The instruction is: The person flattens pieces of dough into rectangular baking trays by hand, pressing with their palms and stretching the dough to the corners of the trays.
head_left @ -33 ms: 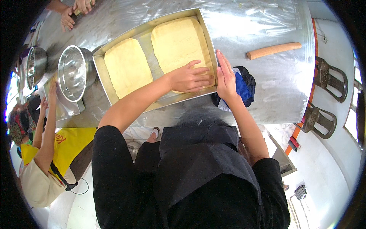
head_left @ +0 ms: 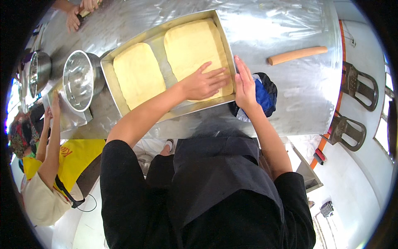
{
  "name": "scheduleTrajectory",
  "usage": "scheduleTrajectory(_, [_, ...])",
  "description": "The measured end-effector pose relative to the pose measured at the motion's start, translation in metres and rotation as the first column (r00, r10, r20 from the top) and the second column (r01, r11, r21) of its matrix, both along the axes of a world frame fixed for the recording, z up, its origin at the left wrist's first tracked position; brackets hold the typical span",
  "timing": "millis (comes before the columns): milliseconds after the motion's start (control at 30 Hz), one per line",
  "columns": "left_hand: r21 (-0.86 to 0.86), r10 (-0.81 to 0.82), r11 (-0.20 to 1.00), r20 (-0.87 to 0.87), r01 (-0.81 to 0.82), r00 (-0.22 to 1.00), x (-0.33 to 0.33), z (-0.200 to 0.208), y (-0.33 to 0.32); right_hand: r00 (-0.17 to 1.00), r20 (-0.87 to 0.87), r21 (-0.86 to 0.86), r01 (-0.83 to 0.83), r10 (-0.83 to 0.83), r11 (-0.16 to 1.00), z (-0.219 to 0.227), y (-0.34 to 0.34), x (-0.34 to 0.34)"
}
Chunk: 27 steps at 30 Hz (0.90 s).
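Note:
A rectangular metal baking pan holds two flat sheets of pale yellow dough. My left hand lies on the near right part of the larger dough sheet, fingers stretched out and pointing right. To its left in the pan is the smaller dough sheet, with nothing touching it but the pan. My right hand stays flat along the outside of the pan's right wall, its fingers extended and holding nothing. Beside that hand rests a blue and black cloth bundle.
A wooden rolling pin lies on the steel table at right. Metal bowls stand left of the pan. A co-worker in a yellow apron is at left; another person's hands work at the far left. Dark stools stand at right.
My left hand has moved very slightly left and away from me over the dough. My right hand stays almost in place at the pan's wall.

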State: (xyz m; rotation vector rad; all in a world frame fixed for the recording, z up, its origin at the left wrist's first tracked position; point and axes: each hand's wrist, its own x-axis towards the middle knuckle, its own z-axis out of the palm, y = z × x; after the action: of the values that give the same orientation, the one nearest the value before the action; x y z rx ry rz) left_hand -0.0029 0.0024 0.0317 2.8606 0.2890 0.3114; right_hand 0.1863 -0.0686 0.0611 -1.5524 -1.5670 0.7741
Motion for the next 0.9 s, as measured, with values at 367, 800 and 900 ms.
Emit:
scheduleTrajectory(367, [-0.458,0.328,0.811,-0.158,-0.364,0.931,0.013,0.021,-0.009,0.998,0.028,0.066,0.052,-0.054,0.996,-0.002,-0.001,-0.001])
scheduleTrajectory(800, [-0.292,0.696,0.586,-0.298,-0.756,0.654,0.046,0.014,-0.002,0.999,0.015,0.030,0.050,-0.050,0.998,-0.004,-0.002,-0.002])
scheduleTrajectory(900, [-0.257,0.685,0.609,-0.306,-0.750,0.661,0.048,0.010,-0.002,0.998,0.041,0.022,0.046,-0.047,0.999,-0.003,-0.001,-0.001])
